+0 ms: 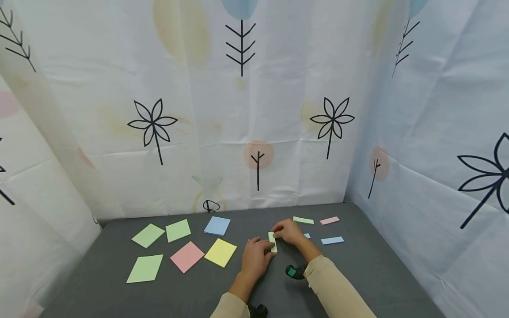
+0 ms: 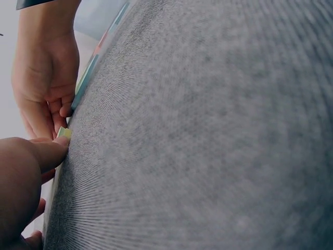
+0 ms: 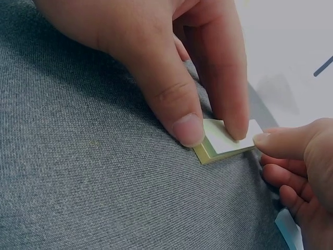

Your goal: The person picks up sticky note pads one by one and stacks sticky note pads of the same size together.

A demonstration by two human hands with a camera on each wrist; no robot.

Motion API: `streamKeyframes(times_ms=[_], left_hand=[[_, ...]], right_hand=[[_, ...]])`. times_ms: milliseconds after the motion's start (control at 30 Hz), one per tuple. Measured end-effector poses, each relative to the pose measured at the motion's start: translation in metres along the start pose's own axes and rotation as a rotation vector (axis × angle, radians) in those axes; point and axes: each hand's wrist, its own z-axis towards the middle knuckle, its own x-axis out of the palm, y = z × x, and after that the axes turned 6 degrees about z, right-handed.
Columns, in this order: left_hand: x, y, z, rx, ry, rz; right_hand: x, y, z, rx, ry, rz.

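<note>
So both hands are on one little pale green sticky-note strip (image 1: 272, 238), which sits on the dark grey counter (image 1: 187, 291) near the middle. The left hand (image 1: 254, 258) has the near end: in the right wrist view its thumb is against the edge, one bent fingertip presses on top, so it's pretty much a pinch. The right hand (image 1: 289, 232) is pinching the far end, thumb tip on the corner, with its other fingers curled in below. Up close the strip looks like a thin stack, whitish on top with yellow-green layers under it.

Over past the right hand there are more skinny strips: a green strip (image 1: 303, 220) and a pink strip (image 1: 330, 220) further back, a blue strip (image 1: 332, 240) in front of the pink one, plus a small blue piece (image 1: 307, 236) half hidden by the right wrist.

Left side is all full squares: a blue square (image 1: 217, 225), a yellow square (image 1: 221, 253) with its corner right by the pink square (image 1: 187, 257), and three green squares (image 1: 148, 236), two at the back and one closer to the person.

Beige sleeves (image 1: 338, 287), black wrist gear (image 1: 295, 272) on both arms, and white cloth walls (image 1: 99, 75) with black line-drawn flowers and twigs all around.
</note>
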Motion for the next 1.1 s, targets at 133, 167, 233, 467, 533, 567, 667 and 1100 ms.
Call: streamKeyframes(times_ms=[133,167,233,467,533,567,667,1100], left_hand=[[-0.001,0.000,0.000,-0.003,0.002,0.003],[-0.001,0.000,0.000,-0.002,0.003,0.003],[-0.001,0.000,0.000,-0.002,0.005,0.003],[-0.002,0.002,0.001,-0.016,0.028,0.005],[-0.002,0.002,0.001,-0.022,0.037,0.016],[-0.002,0.002,0.002,-0.025,0.040,0.022],[-0.002,0.001,0.002,-0.021,0.032,0.039],[-0.001,-0.002,0.003,-0.035,0.024,0.073]], right_hand=[[-0.001,0.000,0.000,-0.010,0.017,-0.006],[-0.001,0.000,0.000,-0.011,0.021,-0.007],[-0.001,-0.001,0.000,-0.017,0.029,-0.008],[0.000,-0.001,0.001,-0.025,0.039,-0.004],[0.000,-0.001,0.001,-0.037,0.040,-0.009],[0.000,-0.001,0.001,-0.047,0.039,-0.013],[0.000,-0.001,0.000,-0.065,0.023,-0.007],[-0.005,-0.008,-0.025,-0.067,-0.279,0.087]])
